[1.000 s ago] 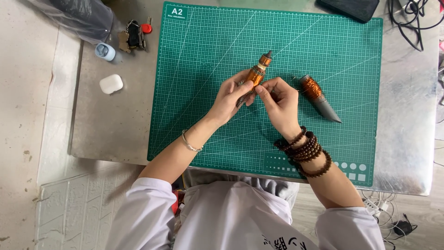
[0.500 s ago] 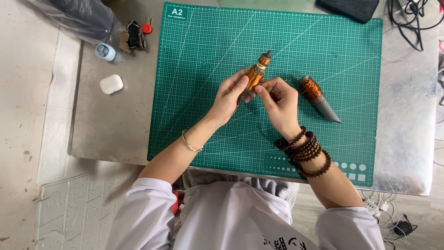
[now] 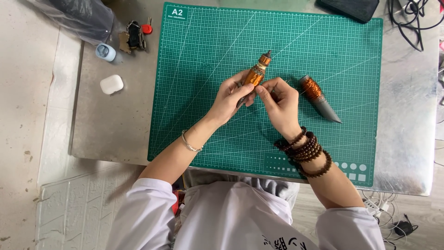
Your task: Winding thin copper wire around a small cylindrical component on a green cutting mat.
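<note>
1. Copper-wound spool (image 3: 255,74) sits over the middle of the green cutting mat (image 3: 203,55), tilted, narrow tip pointing up-right.
2. Left hand (image 3: 227,98) is closed around the spool's lower end.
3. Right hand (image 3: 282,105) pinches with thumb and fingers just beside the spool's base; what it pinches is too small to tell.
4. Second spool (image 3: 317,96), copper winding on a grey cone, lies flat on the mat right of the right hand, apart from it.
5. Grey bench (image 3: 115,125) left of the mat: white earbud case (image 3: 111,84), small blue cap (image 3: 106,52), key bunch (image 3: 134,37).
6. Black cables (image 3: 414,21) at the top right corner.
</note>
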